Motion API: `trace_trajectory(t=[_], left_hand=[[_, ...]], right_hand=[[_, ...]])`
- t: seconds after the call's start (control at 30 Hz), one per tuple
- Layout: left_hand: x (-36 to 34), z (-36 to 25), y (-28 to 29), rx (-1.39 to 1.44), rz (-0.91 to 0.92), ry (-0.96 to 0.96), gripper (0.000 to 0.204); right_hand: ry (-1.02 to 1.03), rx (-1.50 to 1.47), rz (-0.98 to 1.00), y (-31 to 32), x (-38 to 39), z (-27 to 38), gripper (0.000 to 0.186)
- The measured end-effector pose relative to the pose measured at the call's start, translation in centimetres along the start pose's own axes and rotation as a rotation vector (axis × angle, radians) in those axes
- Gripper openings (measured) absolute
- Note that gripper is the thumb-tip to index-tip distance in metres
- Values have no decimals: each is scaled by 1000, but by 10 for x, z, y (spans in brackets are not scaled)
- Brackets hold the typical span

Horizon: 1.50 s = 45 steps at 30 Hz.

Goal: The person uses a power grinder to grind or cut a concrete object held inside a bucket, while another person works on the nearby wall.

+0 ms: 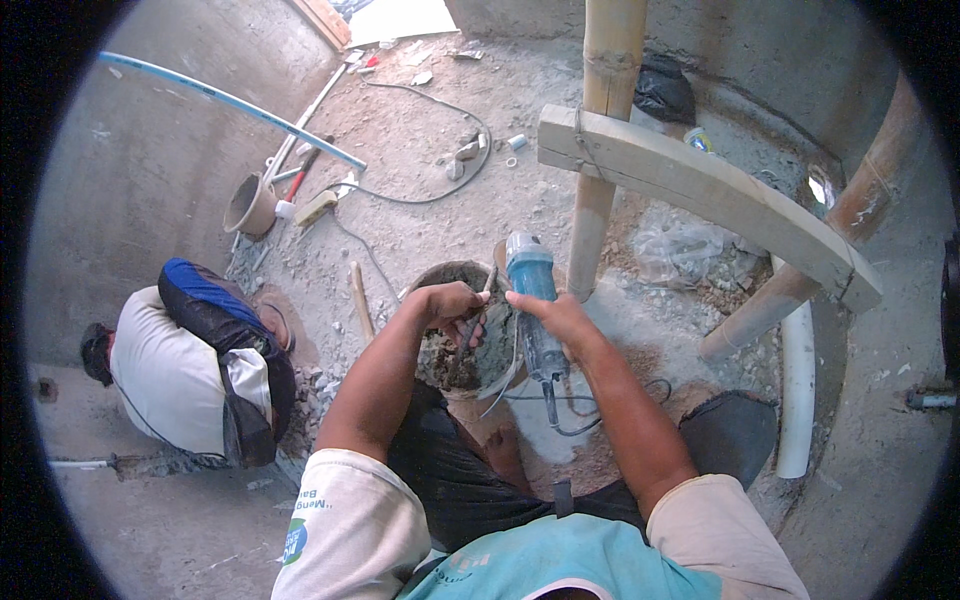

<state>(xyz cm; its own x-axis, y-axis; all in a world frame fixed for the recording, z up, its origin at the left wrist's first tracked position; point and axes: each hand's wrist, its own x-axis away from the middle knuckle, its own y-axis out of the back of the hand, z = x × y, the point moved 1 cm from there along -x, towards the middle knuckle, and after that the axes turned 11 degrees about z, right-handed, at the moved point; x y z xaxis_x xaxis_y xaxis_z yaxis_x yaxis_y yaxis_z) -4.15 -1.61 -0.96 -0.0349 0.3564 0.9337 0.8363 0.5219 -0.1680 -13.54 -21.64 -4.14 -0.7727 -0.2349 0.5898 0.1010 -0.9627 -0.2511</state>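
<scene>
My right hand (pixel 562 318) is wrapped round the body of a blue-and-grey angle grinder (pixel 530 268). Its cord leaves the lower end and loops off to the right. My left hand (pixel 455 303) is closed just left of the grinder's upper end, its thumb near my right thumb. A narrow dark piece shows below its fingers, too small to name. Both hands are over a round bucket (pixel 447 268) of wet grey mortar (pixel 492 340), partly hidden by my left arm and the grinder.
At left another person (pixel 190 370) crouches, bent over. A bamboo post (pixel 600 200) and a wooden beam (pixel 700 175) stand to the right, above a white pipe (pixel 795 390). A grey cable (pixel 440 198), a small bucket (pixel 250 205) and a blue pipe (pixel 235 100) lie farther off.
</scene>
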Motion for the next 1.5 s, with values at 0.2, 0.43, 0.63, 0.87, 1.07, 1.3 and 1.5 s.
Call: trace_trajectory(t=[0.2,0.43,0.63,0.87,1.07,1.3,1.5], left_hand=[[0,-4,0,-75,-3,0,47],[7,-8,-6,-62,-14,-9,47],[0,-1,1,-22,6,-17,46],[3,-4,-3,-35,-11,-12,45],[3,0,1,-54,-48,10,47],[-2,8,22,-226,-175,18,49],[-6,13,30,-265,-237,-77,50]], right_hand=[[-9,-1,-6,1,0,-1,70],[-44,54,-36,4,-7,-4,61],[-22,48,-46,5,-19,-13,61],[-31,115,-82,8,-14,-7,87],[-12,52,-11,4,-10,-2,85],[-19,-116,1,8,0,6,77],[-43,-26,-32,4,8,16,75]])
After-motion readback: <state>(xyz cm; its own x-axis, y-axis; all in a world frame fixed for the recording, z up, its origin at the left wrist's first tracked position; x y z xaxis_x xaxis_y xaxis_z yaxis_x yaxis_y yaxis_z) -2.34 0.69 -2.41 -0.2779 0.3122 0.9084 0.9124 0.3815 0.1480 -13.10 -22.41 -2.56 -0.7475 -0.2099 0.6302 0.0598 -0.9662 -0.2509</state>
